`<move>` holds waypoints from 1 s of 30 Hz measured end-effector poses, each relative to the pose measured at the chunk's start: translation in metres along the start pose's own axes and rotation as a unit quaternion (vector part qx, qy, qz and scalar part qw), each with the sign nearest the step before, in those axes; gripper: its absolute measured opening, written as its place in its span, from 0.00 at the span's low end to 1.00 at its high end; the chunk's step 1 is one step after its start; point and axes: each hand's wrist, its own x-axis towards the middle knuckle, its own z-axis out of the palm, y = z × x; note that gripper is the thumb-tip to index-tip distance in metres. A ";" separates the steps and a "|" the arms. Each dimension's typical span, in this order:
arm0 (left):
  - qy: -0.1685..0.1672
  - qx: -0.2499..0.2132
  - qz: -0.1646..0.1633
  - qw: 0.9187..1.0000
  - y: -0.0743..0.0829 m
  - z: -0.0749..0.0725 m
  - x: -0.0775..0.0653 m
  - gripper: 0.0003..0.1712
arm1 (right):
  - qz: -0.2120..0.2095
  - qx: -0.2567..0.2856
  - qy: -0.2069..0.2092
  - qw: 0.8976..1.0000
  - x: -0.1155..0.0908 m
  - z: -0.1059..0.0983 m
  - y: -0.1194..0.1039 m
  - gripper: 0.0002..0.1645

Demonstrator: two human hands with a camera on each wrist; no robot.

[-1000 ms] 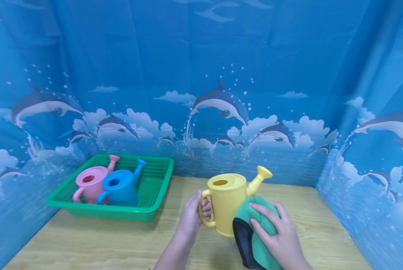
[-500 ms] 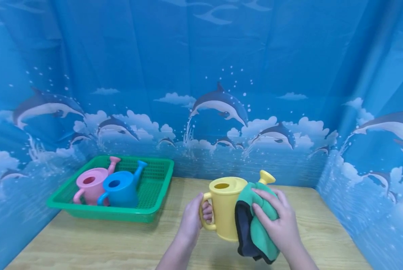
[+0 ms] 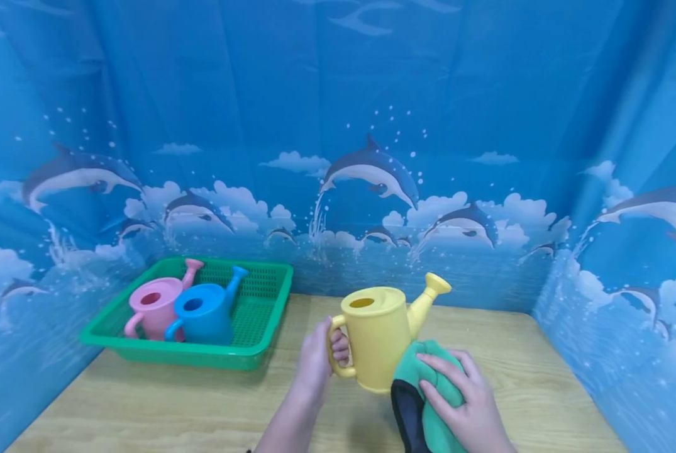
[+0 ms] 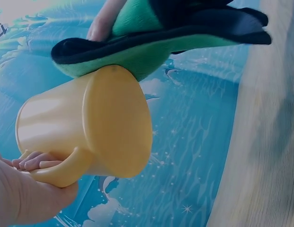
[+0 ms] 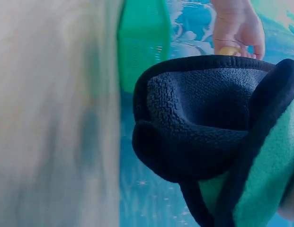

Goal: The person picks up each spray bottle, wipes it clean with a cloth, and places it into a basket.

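Note:
My left hand [image 3: 317,358] grips the handle of a yellow watering can [image 3: 376,340], its fingers curled through the loop. The can is held up off the table, spout pointing right. In the left wrist view its round base [image 4: 119,124] faces the camera. A green cloth [image 3: 428,371] with a dark grey back and black edging is bunched under my right hand [image 3: 468,396], which holds it against the can's lower right side, below the spout. From the right wrist, the folded cloth [image 5: 199,99] hides most of the can.
A green plastic basket [image 3: 187,358] stands at the left of the wooden table [image 3: 202,415]. Inside it are a pink watering can [image 3: 156,308] and a blue watering can [image 3: 204,314]. A blue curtain [image 3: 258,126] printed with dolphins encloses the table at the back and sides.
The cloth in my right hand went up over the spout, then came back down to the can's lower side. The yellow can dipped slightly, then rose and shifted a little left.

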 end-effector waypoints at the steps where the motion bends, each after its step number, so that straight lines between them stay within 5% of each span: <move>1: 0.002 0.003 0.002 1.000 0.001 0.000 0.000 0.23 | -0.002 -0.001 -0.003 1.000 -0.002 0.000 0.001 0.34; 19: 0.010 0.024 0.019 0.999 -0.010 0.007 -0.003 0.23 | 0.070 -0.075 0.030 0.994 0.049 -0.005 -0.021 0.28; 30: 0.025 -0.004 0.036 0.999 -0.007 0.003 -0.003 0.23 | 0.020 -0.048 0.032 0.998 0.042 -0.002 -0.024 0.31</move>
